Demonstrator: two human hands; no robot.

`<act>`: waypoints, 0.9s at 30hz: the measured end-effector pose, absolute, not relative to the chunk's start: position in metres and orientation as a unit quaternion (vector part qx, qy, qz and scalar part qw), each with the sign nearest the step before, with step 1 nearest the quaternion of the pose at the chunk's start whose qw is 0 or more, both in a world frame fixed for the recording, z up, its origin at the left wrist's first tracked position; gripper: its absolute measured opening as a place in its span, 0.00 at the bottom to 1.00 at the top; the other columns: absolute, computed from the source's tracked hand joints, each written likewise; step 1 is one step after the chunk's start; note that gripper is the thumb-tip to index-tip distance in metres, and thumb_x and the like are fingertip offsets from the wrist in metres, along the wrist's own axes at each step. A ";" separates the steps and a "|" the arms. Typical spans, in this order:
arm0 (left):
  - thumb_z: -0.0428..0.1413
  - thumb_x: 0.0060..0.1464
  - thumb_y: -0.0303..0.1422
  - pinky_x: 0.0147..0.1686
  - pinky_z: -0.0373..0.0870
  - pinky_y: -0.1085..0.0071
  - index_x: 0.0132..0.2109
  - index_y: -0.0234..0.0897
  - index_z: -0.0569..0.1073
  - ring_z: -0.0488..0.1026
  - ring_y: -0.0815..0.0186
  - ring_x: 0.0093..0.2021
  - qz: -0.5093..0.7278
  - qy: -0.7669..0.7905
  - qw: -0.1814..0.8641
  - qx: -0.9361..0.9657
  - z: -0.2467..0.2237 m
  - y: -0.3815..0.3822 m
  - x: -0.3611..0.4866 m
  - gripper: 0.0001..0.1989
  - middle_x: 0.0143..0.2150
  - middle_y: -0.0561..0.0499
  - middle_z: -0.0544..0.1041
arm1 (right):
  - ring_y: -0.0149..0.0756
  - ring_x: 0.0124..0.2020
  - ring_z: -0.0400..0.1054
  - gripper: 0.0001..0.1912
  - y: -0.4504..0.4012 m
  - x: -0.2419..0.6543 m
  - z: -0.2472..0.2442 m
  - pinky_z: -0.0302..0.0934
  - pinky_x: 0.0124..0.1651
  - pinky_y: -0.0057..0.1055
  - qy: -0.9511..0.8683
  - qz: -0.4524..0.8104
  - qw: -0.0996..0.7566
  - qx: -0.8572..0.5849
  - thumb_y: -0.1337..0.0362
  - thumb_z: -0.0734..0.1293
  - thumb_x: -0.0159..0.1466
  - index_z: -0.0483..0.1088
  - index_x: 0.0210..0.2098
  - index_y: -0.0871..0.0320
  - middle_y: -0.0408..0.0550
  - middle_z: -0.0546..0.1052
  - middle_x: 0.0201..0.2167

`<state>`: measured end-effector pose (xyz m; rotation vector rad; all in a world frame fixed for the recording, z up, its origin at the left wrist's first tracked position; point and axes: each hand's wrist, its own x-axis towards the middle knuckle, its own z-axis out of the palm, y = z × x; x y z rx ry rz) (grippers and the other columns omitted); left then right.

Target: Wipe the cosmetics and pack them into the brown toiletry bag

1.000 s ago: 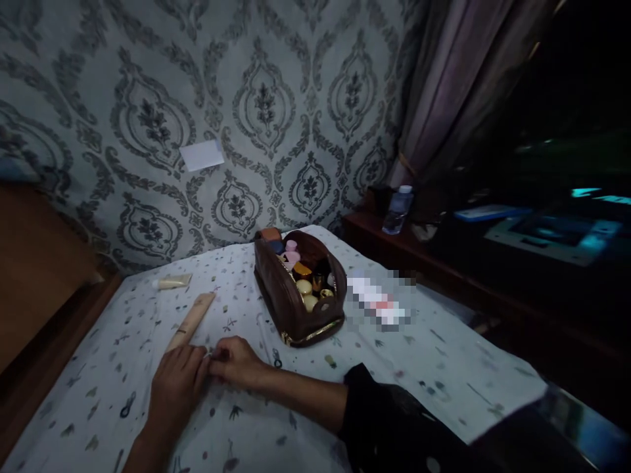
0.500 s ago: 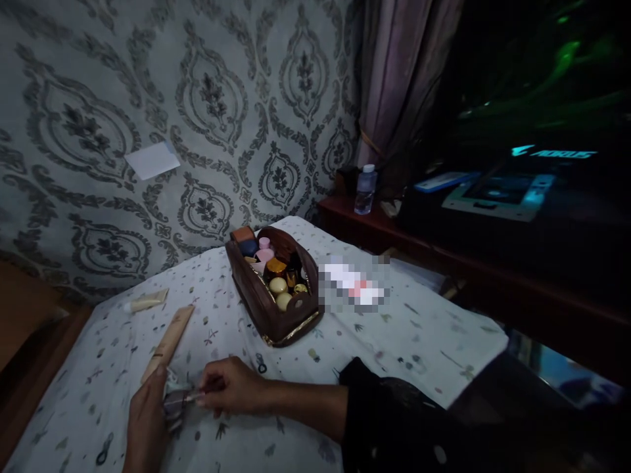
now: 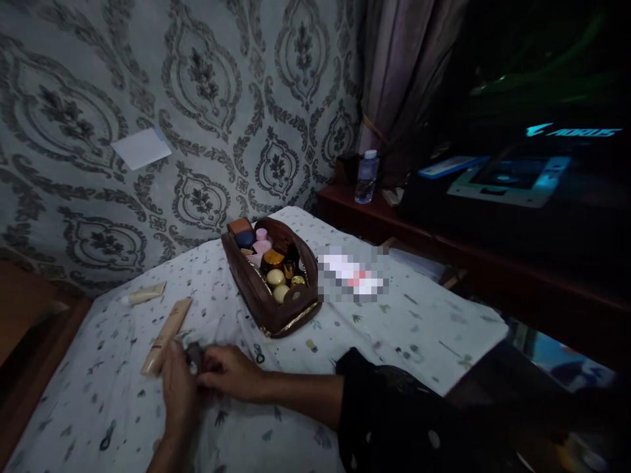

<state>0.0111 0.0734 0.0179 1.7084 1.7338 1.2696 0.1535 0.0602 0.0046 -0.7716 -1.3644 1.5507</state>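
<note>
My left hand (image 3: 178, 387) is closed around a small greyish item (image 3: 195, 356), mostly hidden by the fingers and too blurred to name. From the right, my right hand (image 3: 234, 373) meets it with curled, pinching fingers. Both hands are close together above the patterned white sheet (image 3: 394, 341). Just beyond the left hand lies a beige tube (image 3: 170, 332), and a smaller cream tube with a white cap (image 3: 145, 293) rests farther left. An unzipped brown cosmetic bag (image 3: 246, 289) stands ahead, filled with bottles and jars, including a pink bottle (image 3: 262, 244) and gold-toned lids (image 3: 274, 261).
A pixelated white and red item (image 3: 350, 272) lies right of the bag. On the reddish-brown ledge (image 3: 340, 197) behind stands a clear bottle (image 3: 366, 177). A dark computer case with a lit logo (image 3: 574, 131) is at right. Patterned wallpaper (image 3: 202, 85) covers the wall.
My left hand has shifted right and up, closer to my right hand. The greyish item is now more covered by the fingers. The camera view has tilted slightly.
</note>
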 end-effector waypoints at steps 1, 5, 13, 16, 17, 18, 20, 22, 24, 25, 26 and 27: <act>0.43 0.62 0.48 0.38 0.70 0.65 0.39 0.39 0.70 0.73 0.58 0.40 0.464 0.640 0.203 0.577 0.020 0.071 0.021 0.19 0.34 0.48 0.75 | 0.26 0.25 0.63 0.07 0.061 0.154 0.005 0.55 0.29 0.22 -0.554 0.606 0.469 -0.326 0.69 0.69 0.56 0.64 0.28 0.58 0.35 0.68 0.23; 0.42 0.62 0.50 0.42 0.70 0.66 0.43 0.40 0.70 0.72 0.60 0.42 0.480 0.601 0.273 0.578 0.027 0.061 0.046 0.21 0.39 0.50 0.75 | 0.26 0.23 0.63 0.06 0.067 0.153 0.003 0.55 0.25 0.22 -0.498 0.598 0.514 -0.361 0.64 0.69 0.56 0.67 0.30 0.58 0.36 0.68 0.22; 0.44 0.62 0.49 0.41 0.70 0.68 0.45 0.38 0.68 0.72 0.62 0.39 0.492 0.553 0.309 0.597 0.025 0.063 0.043 0.20 0.38 0.51 0.73 | 0.24 0.18 0.62 0.18 0.076 0.153 0.002 0.55 0.19 0.22 -0.421 0.652 0.531 -0.340 0.56 0.74 0.49 0.63 0.30 0.56 0.34 0.67 0.21; 0.45 0.63 0.47 0.43 0.69 0.67 0.47 0.38 0.67 0.72 0.62 0.40 0.491 0.545 0.312 0.604 0.027 0.063 0.041 0.18 0.39 0.50 0.73 | 0.27 0.20 0.67 0.23 0.078 0.156 0.006 0.60 0.21 0.23 -0.389 0.667 0.551 -0.317 0.54 0.75 0.48 0.63 0.37 0.55 0.34 0.69 0.23; 0.46 0.63 0.46 0.44 0.69 0.66 0.47 0.38 0.67 0.71 0.62 0.41 0.487 0.542 0.309 0.611 0.027 0.062 0.040 0.17 0.40 0.50 0.73 | 0.28 0.21 0.68 0.24 0.078 0.157 0.007 0.60 0.22 0.24 -0.385 0.667 0.555 -0.315 0.52 0.74 0.50 0.63 0.39 0.55 0.34 0.70 0.23; 0.46 0.63 0.46 0.45 0.68 0.66 0.47 0.38 0.67 0.71 0.62 0.42 0.482 0.540 0.304 0.619 0.028 0.061 0.039 0.17 0.41 0.50 0.73 | 0.28 0.21 0.68 0.24 0.079 0.157 0.008 0.61 0.23 0.24 -0.384 0.665 0.557 -0.316 0.51 0.73 0.51 0.63 0.40 0.55 0.35 0.71 0.23; 0.47 0.62 0.45 0.46 0.67 0.66 0.48 0.38 0.67 0.71 0.62 0.43 0.473 0.538 0.292 0.634 0.028 0.060 0.037 0.16 0.41 0.49 0.73 | 0.29 0.21 0.69 0.24 0.081 0.159 0.009 0.61 0.23 0.24 -0.390 0.659 0.557 -0.321 0.48 0.72 0.53 0.64 0.40 0.56 0.36 0.72 0.22; 0.48 0.62 0.44 0.46 0.67 0.67 0.49 0.38 0.66 0.71 0.62 0.42 0.466 0.537 0.287 0.642 0.027 0.060 0.035 0.16 0.41 0.50 0.72 | 0.28 0.21 0.68 0.24 0.083 0.159 0.009 0.60 0.23 0.24 -0.391 0.656 0.556 -0.328 0.47 0.72 0.52 0.64 0.37 0.56 0.36 0.72 0.21; 0.48 0.62 0.44 0.45 0.67 0.67 0.49 0.38 0.66 0.71 0.62 0.41 0.468 0.538 0.291 0.638 0.026 0.060 0.034 0.16 0.40 0.50 0.72 | 0.28 0.21 0.69 0.24 0.084 0.160 0.009 0.60 0.23 0.24 -0.379 0.658 0.562 -0.328 0.46 0.72 0.52 0.64 0.36 0.56 0.36 0.72 0.22; 0.49 0.62 0.44 0.44 0.67 0.68 0.48 0.38 0.67 0.71 0.63 0.41 0.474 0.540 0.296 0.629 0.026 0.061 0.033 0.15 0.39 0.51 0.72 | 0.29 0.22 0.69 0.24 0.084 0.160 0.009 0.60 0.24 0.24 -0.370 0.661 0.566 -0.324 0.46 0.72 0.51 0.64 0.35 0.56 0.37 0.73 0.23; 0.49 0.61 0.44 0.44 0.67 0.68 0.48 0.39 0.67 0.71 0.63 0.40 0.483 0.540 0.304 0.618 0.026 0.061 0.033 0.15 0.39 0.51 0.72 | 0.29 0.22 0.70 0.24 0.084 0.161 0.009 0.60 0.24 0.24 -0.361 0.663 0.572 -0.320 0.46 0.72 0.52 0.64 0.35 0.56 0.37 0.73 0.23; 0.50 0.61 0.44 0.43 0.68 0.69 0.48 0.39 0.67 0.70 0.64 0.40 0.493 0.539 0.316 0.605 0.026 0.062 0.032 0.15 0.39 0.52 0.72 | 0.29 0.23 0.70 0.24 0.084 0.161 0.010 0.61 0.25 0.24 -0.353 0.665 0.578 -0.314 0.46 0.73 0.52 0.63 0.35 0.56 0.38 0.74 0.24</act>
